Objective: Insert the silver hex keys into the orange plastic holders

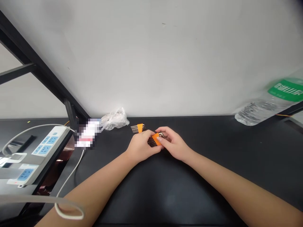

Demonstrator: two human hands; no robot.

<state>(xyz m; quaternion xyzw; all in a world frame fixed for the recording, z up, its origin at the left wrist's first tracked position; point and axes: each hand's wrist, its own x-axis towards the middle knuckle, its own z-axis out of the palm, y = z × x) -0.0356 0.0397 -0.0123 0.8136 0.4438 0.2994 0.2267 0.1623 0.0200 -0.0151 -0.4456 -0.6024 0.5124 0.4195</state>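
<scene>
Grip: left hand [141, 145] and right hand [175, 145] held one orange-clipped metal hex-key set [155, 138]; a similar set [140, 127] lay unheld on the black bench [213, 138].

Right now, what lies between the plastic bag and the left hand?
In the head view, an orange holder of metal rods lies between them, nearer the left hand.

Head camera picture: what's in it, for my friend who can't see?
A person's left hand and right hand hold orange-clipped metal rods over a black table. Behind are a similar set, a plastic bag and, far right, a green-labelled bottle.
</scene>
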